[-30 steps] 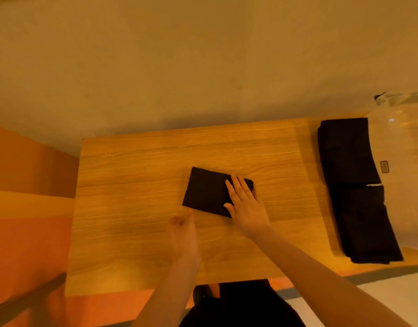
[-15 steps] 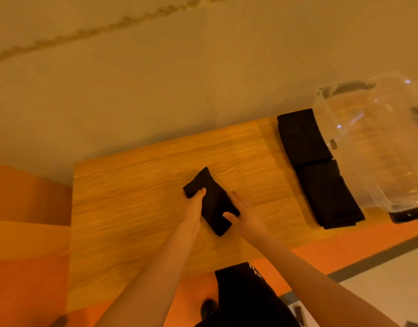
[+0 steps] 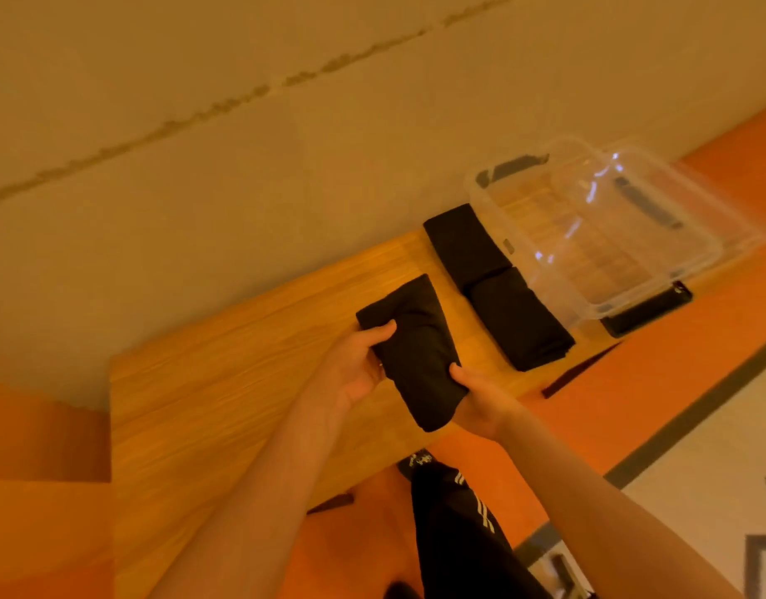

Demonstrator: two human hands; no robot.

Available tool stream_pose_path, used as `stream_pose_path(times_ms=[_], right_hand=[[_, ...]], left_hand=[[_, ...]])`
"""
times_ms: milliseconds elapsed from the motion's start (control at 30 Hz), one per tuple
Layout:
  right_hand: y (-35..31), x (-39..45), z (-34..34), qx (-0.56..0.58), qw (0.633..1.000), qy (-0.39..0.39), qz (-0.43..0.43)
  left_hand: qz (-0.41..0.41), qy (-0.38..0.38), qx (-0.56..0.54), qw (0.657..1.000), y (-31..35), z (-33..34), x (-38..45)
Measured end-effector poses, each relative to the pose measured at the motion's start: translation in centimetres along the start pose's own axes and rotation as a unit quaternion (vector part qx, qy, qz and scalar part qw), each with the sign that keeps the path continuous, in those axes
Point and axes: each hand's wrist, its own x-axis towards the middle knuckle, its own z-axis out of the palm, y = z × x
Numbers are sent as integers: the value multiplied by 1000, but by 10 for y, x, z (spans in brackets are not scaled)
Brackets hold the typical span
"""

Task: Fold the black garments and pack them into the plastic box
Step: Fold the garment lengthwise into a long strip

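Observation:
I hold a folded black garment (image 3: pixel 415 352) between both hands, lifted just above the wooden table (image 3: pixel 225 382). My left hand (image 3: pixel 351 369) grips its left edge with the thumb on top. My right hand (image 3: pixel 480 399) grips its near right corner from below. To the right, two more folded black garments (image 3: pixel 463 244) (image 3: pixel 519 317) lie end to end on the table. Right of them stands the clear plastic box (image 3: pixel 657 287) with black handles; I see nothing inside it.
A pale wall runs behind the table. Orange floor lies left of and below the table, and a light floor with grey lines to the lower right. My dark trousers (image 3: pixel 463 529) show under the table's near edge.
Both hands have closed on the small folded garment and raised it off the table, carrying it toward the right. The camera view has swung right, bringing the box fully into view.

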Motion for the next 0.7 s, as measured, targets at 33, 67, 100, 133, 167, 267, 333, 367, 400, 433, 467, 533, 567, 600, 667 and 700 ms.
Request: stream_pose_path(times_ms=[33, 67, 100, 133, 167, 267, 333, 367, 400, 433, 467, 533, 567, 600, 667, 700], right_hand=[[-4, -7, -7, 23, 999, 13, -22], [-9, -14, -14, 46, 997, 30, -48], [-16, -20, -21, 64, 993, 58, -78], [-24, -26, -29, 77, 986, 102, -106], [-33, -31, -37, 79, 976, 157, -131], [-59, -36, -65, 19, 933, 318, -170], [-68, -32, -82, -9, 908, 379, -180], [-71, -28, -91, -12, 900, 397, -178], [-74, -24, -98, -8, 896, 408, -172], [-77, -20, -105, -1, 895, 415, -165], [-79, -17, -111, 4, 893, 422, -158], [-82, -13, -121, 8, 889, 433, -148], [-83, -13, -123, 6, 887, 438, -145], [-84, -13, -124, -1, 882, 448, -144], [-83, -13, -124, 13, 863, 481, -153], [-83, -13, -124, 38, 849, 502, -159]], left_hand=[[-3, -9, 1, 1000, -1, 8, 5], [-8, -14, 1, 1000, -2, 17, 11], [-15, -17, 1, 1000, -5, 26, 19], [-22, -14, 0, 1000, -7, 35, 28], [-28, -8, 0, 1000, -11, 44, 41], [-45, 2, 9, 999, -24, 72, 85], [-59, 11, 21, 998, -33, 91, 116], [-68, 20, 25, 997, -39, 98, 131], [-75, 29, 25, 996, -43, 104, 145], [-82, 42, 24, 995, -47, 108, 157], [-89, 57, 18, 994, -53, 112, 168], [-97, 79, -7, 992, -62, 115, 182], [-97, 88, -20, 991, -65, 117, 186], [-94, 94, -32, 991, -66, 121, 188], [-89, 95, -48, 990, -69, 128, 187], [-88, 93, -51, 990, -72, 131, 186]])
